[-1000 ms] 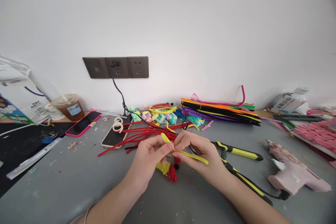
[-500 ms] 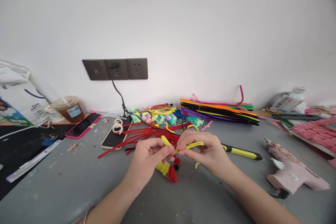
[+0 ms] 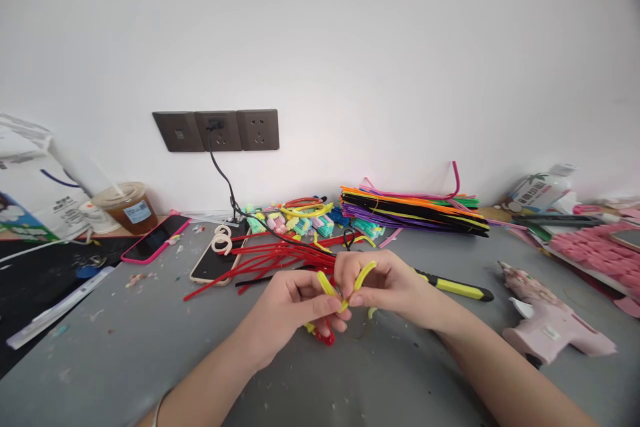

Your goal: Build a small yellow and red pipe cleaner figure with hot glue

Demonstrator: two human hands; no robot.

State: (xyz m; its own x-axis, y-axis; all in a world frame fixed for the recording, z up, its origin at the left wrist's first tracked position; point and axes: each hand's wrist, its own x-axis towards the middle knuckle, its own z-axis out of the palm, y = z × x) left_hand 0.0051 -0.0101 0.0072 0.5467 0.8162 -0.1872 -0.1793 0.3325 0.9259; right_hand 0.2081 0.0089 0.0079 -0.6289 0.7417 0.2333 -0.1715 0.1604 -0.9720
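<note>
Between both hands is a yellow pipe cleaner (image 3: 365, 275), bent into a V shape with its two ends pointing up. My left hand (image 3: 300, 300) pinches its left side between thumb and fingers. My right hand (image 3: 383, 283) grips the right side, close against the left fingertips. Under my left hand lies a red and yellow wound pipe-cleaner piece (image 3: 326, 337), mostly hidden by the fingers. Red pipe cleaners (image 3: 270, 255) are spread on the table just behind the hands.
A bundle of coloured pipe cleaners (image 3: 415, 210) lies by the wall. At right are a yellow-black utility knife (image 3: 463, 289) and a pink glue gun (image 3: 555, 320). Two phones, one pink-cased (image 3: 156, 240) and one pale-cased (image 3: 215, 263), and a drink cup (image 3: 127, 207) stand left.
The yellow pipe cleaner has gone from a flatter bend to a steeper V, its right end now raised. My hands have lowered slightly and cover more of the wound piece.
</note>
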